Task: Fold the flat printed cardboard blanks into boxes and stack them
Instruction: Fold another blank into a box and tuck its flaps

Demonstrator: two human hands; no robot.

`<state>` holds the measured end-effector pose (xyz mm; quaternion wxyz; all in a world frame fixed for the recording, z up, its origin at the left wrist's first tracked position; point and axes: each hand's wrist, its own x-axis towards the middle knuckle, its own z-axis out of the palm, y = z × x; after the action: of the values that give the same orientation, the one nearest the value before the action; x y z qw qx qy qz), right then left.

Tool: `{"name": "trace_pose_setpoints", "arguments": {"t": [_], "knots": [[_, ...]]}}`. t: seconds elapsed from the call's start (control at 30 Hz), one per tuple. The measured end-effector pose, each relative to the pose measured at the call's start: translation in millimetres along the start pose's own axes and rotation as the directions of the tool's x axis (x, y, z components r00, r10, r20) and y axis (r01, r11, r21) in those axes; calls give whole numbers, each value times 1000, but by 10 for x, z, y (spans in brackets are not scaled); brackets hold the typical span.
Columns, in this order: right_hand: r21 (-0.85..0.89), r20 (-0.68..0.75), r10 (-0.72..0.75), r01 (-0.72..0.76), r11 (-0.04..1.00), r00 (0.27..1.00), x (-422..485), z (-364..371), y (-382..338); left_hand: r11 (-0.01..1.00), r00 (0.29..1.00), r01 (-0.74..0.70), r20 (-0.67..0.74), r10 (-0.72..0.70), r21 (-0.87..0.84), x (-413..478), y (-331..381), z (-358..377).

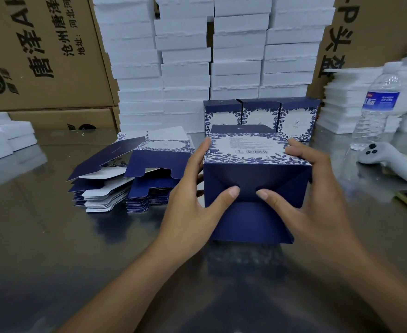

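Stainless steel table [53, 236] fills the foreground, and behind it white foam blocks [185, 68] rise in four columns against the wall, with brown cartons [41, 51] to either side: two stacked at the left, one at the right.

One box [255, 219], dark blue with a blue-and-white leaf print, sits at the middle of the table between the person's two hands. The left hand [197, 188] grips its left side, fingers reaching over the printed top face and the thumb pressing on the dark blue end flaps. The right hand [303, 188] grips the right side the same way, its thumb pressing just beside the other. One large blue flap hangs open below the thumbs, toward the person.

Three finished boxes [260, 114] stand upright in a row just behind, touching side by side. One fanned pile of flat blanks [135, 169] lies to the left, near the left hand.

On the right are one water bottle [377, 106], standing, and one white controller [389, 162] lying near it. Piles of thin foam sheets [341, 104] sit behind the bottle, and more lie at the far left edge.
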<state>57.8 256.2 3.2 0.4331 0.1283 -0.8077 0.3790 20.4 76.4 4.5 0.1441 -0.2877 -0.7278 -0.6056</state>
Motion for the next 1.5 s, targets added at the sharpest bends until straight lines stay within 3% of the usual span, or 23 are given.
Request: {"name": "trace_pose_setpoints", "arguments": {"t": [0.17,0.33,0.43,0.53,0.6,0.8,0.9,1.07,1.17,1.27,1.4,1.5], "knots": [[16,-20,-14,14,1000,1000,11,-13,-18,999,999,-28,-20,28,31,3,4,4],[90,22,109,-110,990,994,19,-45,-50,999,998,21,52,-20,-24,4,17,-29],[96,12,90,-90,991,996,33,-61,-55,999,999,38,34,-37,-26,7,21,-34],[241,-20,105,-97,966,994,53,-50,-51,995,996,89,1,-89,-41,18,15,-45],[345,-25,173,-154,926,985,69,-41,-23,988,990,133,-31,-136,-79,32,5,-54],[394,64,291,-292,872,955,72,26,23,947,957,242,-108,-268,-211,78,-33,-44],[402,140,459,-474,783,877,81,41,33,915,924,298,-158,-349,-273,105,-30,-54],[384,218,662,-687,617,717,87,32,107,723,806,461,-99,-584,-515,157,-72,-90],[388,253,653,-693,608,714,107,-17,93,579,738,514,-17,-674,-633,174,-67,-84],[428,308,638,-701,570,706,136,-37,56,488,720,516,49,-692,-703,186,-76,-84],[591,374,603,-682,431,705,168,-58,34,344,692,512,141,-708,-788,190,-100,-114],[582,397,582,-685,438,710,181,-70,-1,265,677,510,192,-711,-818,204,-174,-146]]}}
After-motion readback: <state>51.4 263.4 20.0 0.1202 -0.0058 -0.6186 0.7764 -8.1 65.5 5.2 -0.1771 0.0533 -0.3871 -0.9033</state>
